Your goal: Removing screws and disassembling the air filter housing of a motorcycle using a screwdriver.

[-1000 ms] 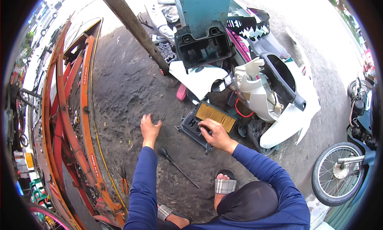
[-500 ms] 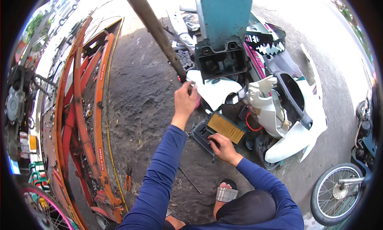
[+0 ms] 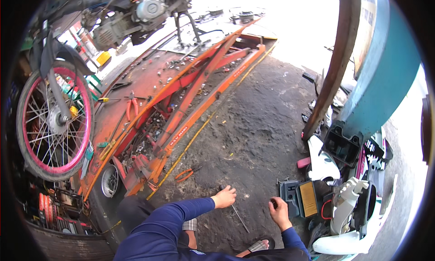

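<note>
My left hand (image 3: 225, 197) is closed around the dark upper end of a long thin screwdriver (image 3: 240, 219), whose shaft slants down over the dark ground. To its right my right hand (image 3: 280, 214) has curled fingers, with something small and dark at the fingertips that I cannot make out. Just beyond the right hand lies an opened dark plastic air filter box (image 3: 289, 193). A yellow pleated air filter (image 3: 309, 200) rests in its right part. Orange-handled pliers (image 3: 184, 175) lie on the ground to the left.
An orange steel motorcycle lift (image 3: 176, 102) with scattered small parts fills the left. Above it are a motorcycle engine (image 3: 152, 9) and a pink-rimmed wheel (image 3: 56, 120). White body panels (image 3: 322, 161), a wooden post (image 3: 337, 57) and a blue pillar (image 3: 385, 66) stand at right.
My view has swung left toward the lift. My left hand has left the white panel and come down to the screwdriver. My right hand has drawn away from the filter box.
</note>
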A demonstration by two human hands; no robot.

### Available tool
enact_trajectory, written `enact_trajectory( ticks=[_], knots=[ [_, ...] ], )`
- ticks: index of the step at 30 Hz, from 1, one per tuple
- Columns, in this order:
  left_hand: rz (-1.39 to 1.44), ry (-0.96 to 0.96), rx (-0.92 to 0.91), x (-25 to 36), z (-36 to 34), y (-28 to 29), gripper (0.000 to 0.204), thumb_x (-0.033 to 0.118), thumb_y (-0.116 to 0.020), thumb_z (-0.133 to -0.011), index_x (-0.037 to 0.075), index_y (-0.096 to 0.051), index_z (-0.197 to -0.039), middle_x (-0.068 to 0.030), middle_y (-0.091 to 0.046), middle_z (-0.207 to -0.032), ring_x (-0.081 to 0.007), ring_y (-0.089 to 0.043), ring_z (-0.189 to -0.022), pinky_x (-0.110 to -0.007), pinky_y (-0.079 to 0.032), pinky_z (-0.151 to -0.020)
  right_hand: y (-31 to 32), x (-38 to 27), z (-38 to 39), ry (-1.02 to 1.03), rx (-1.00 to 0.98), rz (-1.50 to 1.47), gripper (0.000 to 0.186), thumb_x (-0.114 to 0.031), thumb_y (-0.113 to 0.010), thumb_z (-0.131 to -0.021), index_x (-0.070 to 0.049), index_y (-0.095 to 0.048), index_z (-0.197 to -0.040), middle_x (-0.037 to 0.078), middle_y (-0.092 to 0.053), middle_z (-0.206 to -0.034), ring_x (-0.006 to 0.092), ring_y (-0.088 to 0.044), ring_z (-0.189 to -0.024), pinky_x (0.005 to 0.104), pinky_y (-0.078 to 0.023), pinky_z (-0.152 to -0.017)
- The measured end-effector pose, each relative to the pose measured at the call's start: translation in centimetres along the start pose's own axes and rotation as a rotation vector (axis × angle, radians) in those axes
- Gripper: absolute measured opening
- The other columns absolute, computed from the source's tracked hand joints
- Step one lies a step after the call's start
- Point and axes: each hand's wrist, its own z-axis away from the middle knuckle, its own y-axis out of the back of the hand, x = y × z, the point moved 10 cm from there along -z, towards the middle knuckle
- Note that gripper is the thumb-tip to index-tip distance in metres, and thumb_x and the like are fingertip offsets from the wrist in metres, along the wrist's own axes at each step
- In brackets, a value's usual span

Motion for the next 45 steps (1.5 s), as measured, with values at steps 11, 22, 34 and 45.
enact_trajectory(
  ticks=[11, 22, 34, 45],
  knots=[
    [0.696, 0.174, -0.014, -5.2, 12.4, 19.7, 0.034, 0.037, -0.069, -0.086, 0.005, -0.066, -0.1, -0.0188, -0.07, -0.087, -0.0405, -0.069, -0.087, -0.051, -0.055, -0.076, -4.2, -6.8, -1.2, -0.13, -0.504, -0.139, 0.027, -0.02, -0.085, -0.075, -0.003, -0.069, -0.09, 0.004, -0.057, -0.066, 0.0103, -0.051, -0.059, 0.028, -0.044, -0.055],
    [0.622, 0.208, 0.022, -11.1, 14.8, 23.1, 0.037, 0.041, -0.071, -0.085, 0.004, -0.068, -0.09, -0.0183, -0.068, -0.076, -0.0386, -0.068, -0.08, -0.049, -0.053, -0.072, -0.4, -10.4, -8.9, -0.064, -0.642, 0.073, 0.051, -0.049, -0.07, -0.088, 0.001, -0.066, -0.091, 0.017, -0.066, -0.089, 0.0302, -0.065, -0.084, 0.0403, -0.051, -0.076],
    [0.58, 0.299, -0.117, -13.4, 17.8, 19.6, 0.036, 0.039, -0.07, -0.087, 0.004, -0.07, -0.093, -0.018, -0.07, -0.083, -0.0376, -0.069, -0.087, -0.048, -0.054, -0.077, 7.3, 3.1, -12.7, -0.066, -0.241, 1.311, 0.091, -0.032, -0.083, -0.064, -0.022, -0.044, -0.145, 0.017, -0.031, -0.154, 0.0451, -0.025, -0.144, 0.066, -0.018, -0.115],
    [0.589, 0.301, -0.059, -12.6, 15.2, 19.8, 0.03, 0.03, -0.078, -0.079, 0.003, -0.075, -0.091, -0.0154, -0.074, -0.096, -0.0323, -0.071, -0.095, -0.043, -0.057, -0.079, 14.1, 3.6, -11.0, -0.185, 0.116, 1.162, 0.062, -0.002, -0.066, -0.074, -0.013, -0.056, -0.134, 0.014, -0.035, -0.152, 0.0382, -0.03, -0.142, 0.0582, -0.022, -0.116]
  ],
)
